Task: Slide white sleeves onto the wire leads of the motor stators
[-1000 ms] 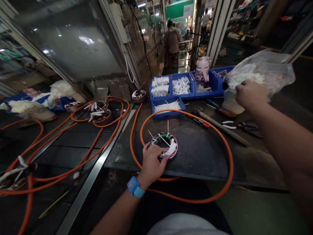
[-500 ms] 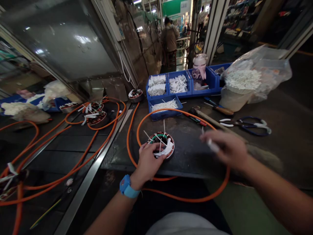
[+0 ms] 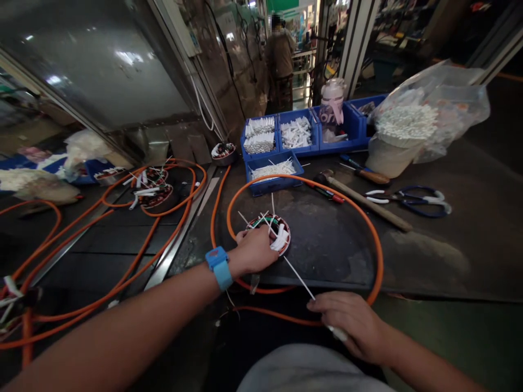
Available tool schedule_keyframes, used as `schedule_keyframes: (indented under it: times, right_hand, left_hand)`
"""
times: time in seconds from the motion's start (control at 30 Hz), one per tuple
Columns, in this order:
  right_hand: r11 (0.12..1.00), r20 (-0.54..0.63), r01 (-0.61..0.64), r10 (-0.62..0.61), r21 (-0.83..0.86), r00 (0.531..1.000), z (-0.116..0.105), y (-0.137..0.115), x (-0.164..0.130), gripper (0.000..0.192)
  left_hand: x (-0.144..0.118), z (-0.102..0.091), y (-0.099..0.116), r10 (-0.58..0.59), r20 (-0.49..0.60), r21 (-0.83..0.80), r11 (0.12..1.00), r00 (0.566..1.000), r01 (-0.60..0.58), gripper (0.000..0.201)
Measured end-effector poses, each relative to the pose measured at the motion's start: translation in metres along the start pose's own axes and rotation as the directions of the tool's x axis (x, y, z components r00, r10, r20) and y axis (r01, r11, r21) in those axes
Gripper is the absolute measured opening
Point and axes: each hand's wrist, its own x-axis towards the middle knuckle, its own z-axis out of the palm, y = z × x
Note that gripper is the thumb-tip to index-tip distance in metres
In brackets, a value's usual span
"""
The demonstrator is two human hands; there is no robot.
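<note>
A round motor stator (image 3: 286, 224) with copper windings lies on the dark bench, thin white sticks and wide white sleeves poking out of it. My left hand (image 3: 257, 249) grips its near left side, fingers curled over the rim and partly hidden. From the stator's near edge a thin white cord (image 3: 299, 277) runs taut down to my right hand (image 3: 347, 316), which pinches its end at the bench's front edge. A small white object (image 3: 337, 333) also sits in my right palm; its kind is unclear.
An orange hose (image 3: 378, 245) loops around the stator. Behind stand blue bins (image 3: 267, 188) of white tubes and sticks. On the right lie a hammer (image 3: 368, 201), scissors (image 3: 425, 201) and a bagged tub (image 3: 388, 158) of sticks. Further stators (image 3: 157, 198) are on the left.
My right hand has come from the right side of the bench down to its front edge and now pulls the white cord. My left hand has turned over the stator.
</note>
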Motion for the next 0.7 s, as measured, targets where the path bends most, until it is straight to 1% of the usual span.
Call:
schedule_keyframes:
  times: [0.07,0.17,0.23,0.33,0.43,0.5,0.6,0.63,0.7]
  right_hand:
    - [1.000,-0.013,0.013,-0.013,-0.009,1.000,0.000,-0.001,0.003,0.020]
    - [0.997,-0.048,0.072,-0.073,-0.021,0.996,-0.002,-0.003,0.009,0.019]
    - [0.994,-0.063,0.105,-0.107,-0.037,0.992,-0.002,-0.004,0.012,0.019]
    - [0.990,-0.054,0.135,-0.137,-0.049,0.989,-0.001,-0.003,0.013,0.021]
    - [0.986,-0.063,0.156,-0.160,-0.060,0.985,0.001,-0.003,0.011,0.016]
    - [0.985,-0.086,0.159,-0.165,-0.069,0.982,0.003,-0.003,0.009,0.016]
    - [0.989,-0.096,0.128,-0.134,-0.069,0.986,0.005,-0.002,0.007,0.018]
    - [0.992,-0.092,0.110,-0.116,-0.068,0.989,0.006,-0.001,0.006,0.018]
    - [0.995,-0.089,0.079,-0.084,-0.061,0.992,0.006,0.000,0.004,0.019]
  left_hand:
    - [0.003,-0.006,0.005,-0.044,0.064,0.037,0.998,0.997,0.042,0.033]
    - [0.003,-0.014,0.011,-0.063,0.134,0.068,0.996,0.989,0.054,0.032]
    - [0.002,-0.018,0.013,-0.078,0.162,0.095,0.993,0.984,0.063,0.031]
    - [0.003,-0.021,0.016,-0.100,0.202,0.137,0.988,0.974,0.073,0.034]
    - [0.004,-0.021,0.014,-0.104,0.217,0.155,0.985,0.971,0.071,0.038]
    - [0.004,-0.018,0.009,-0.058,0.182,0.125,0.991,0.982,0.036,0.038]
    - [-0.002,-0.009,-0.005,0.093,0.062,0.025,0.995,0.994,-0.095,0.033]
    - [-0.005,-0.004,-0.010,0.155,0.001,-0.002,0.988,0.988,-0.155,0.030]
    - [-0.013,0.005,-0.021,0.265,-0.129,-0.035,0.962,0.956,-0.271,0.027]
